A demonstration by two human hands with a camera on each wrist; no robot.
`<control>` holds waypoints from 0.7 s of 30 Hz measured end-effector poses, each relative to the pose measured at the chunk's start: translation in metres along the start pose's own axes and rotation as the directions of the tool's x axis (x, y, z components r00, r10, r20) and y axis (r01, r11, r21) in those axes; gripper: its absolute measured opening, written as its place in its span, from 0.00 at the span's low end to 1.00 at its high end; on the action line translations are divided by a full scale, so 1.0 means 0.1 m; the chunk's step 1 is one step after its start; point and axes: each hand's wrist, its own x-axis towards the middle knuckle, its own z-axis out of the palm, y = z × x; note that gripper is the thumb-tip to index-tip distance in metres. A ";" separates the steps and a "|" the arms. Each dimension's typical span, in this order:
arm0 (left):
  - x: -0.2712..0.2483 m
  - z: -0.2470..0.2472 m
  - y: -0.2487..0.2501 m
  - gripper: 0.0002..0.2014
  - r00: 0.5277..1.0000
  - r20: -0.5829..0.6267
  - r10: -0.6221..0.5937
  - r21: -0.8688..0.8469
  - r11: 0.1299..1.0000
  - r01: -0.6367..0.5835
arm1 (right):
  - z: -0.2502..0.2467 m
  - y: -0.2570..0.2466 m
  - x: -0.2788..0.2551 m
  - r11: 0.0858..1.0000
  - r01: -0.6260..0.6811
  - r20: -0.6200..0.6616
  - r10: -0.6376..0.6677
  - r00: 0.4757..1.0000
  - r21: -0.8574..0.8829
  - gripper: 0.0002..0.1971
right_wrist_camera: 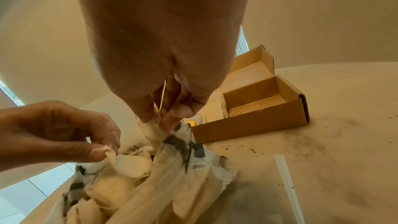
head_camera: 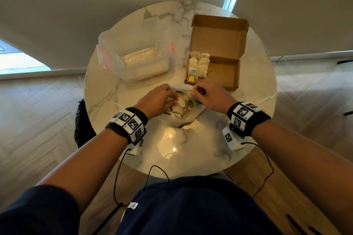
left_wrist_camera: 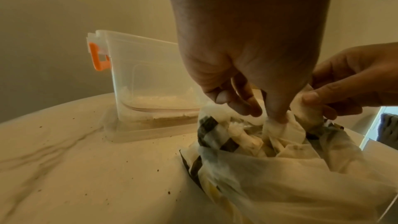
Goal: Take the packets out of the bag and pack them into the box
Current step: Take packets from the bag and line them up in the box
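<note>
Right hand [head_camera: 208,95] at the far rim of the bag [head_camera: 181,114], fingers pinched on a pale packet; left hand [head_camera: 158,99] at the near-left rim, fingertips closed on another. Cardboard box [head_camera: 227,74] just beyond the right hand, the nearer one, one end already filled with packets [head_camera: 198,65].

Left wrist view: fingers [left_wrist_camera: 277,115] curled on a white packet [left_wrist_camera: 277,129] at the mouth.

Right wrist view: packet [right_wrist_camera: 152,130] pinched upright, box [right_wrist_camera: 249,125] up and right, open side up.
</note>
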 end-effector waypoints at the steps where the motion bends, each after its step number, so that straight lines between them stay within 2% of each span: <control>1: 0.00 -0.03 0.02 0.11 0.999 -0.010 0.035 -0.024 0.999 -0.036 | 0.00 0.00 0.01 1.000 0.007 -0.009 -0.007 1.000 0.005 0.10; 4: 0.01 -0.15 0.10 0.11 0.989 0.005 0.149 -0.102 0.984 -0.148 | -0.03 -0.02 0.03 1.000 0.022 -0.029 -0.022 0.999 0.009 0.09; 7: 0.04 -0.20 0.14 0.11 0.982 -0.017 0.187 -0.118 0.975 -0.188 | -0.04 -0.04 0.06 0.999 0.052 -0.028 -0.052 0.998 0.000 0.09; 13: 0.06 -0.22 0.23 0.09 0.981 -0.158 0.111 -0.142 0.981 -0.134 | -0.05 -0.10 0.09 0.997 0.077 0.001 -0.077 0.997 0.007 0.08; 16: 0.08 -0.21 0.23 0.12 0.985 -0.165 0.053 -0.178 0.981 -0.082 | -0.07 -0.12 0.08 0.996 0.088 0.026 -0.088 0.996 0.009 0.08; 21: 0.11 -0.20 0.22 0.10 0.976 -0.183 0.114 -0.055 0.990 -0.126 | -0.08 -0.10 0.09 0.994 0.108 0.050 -0.108 0.993 0.007 0.09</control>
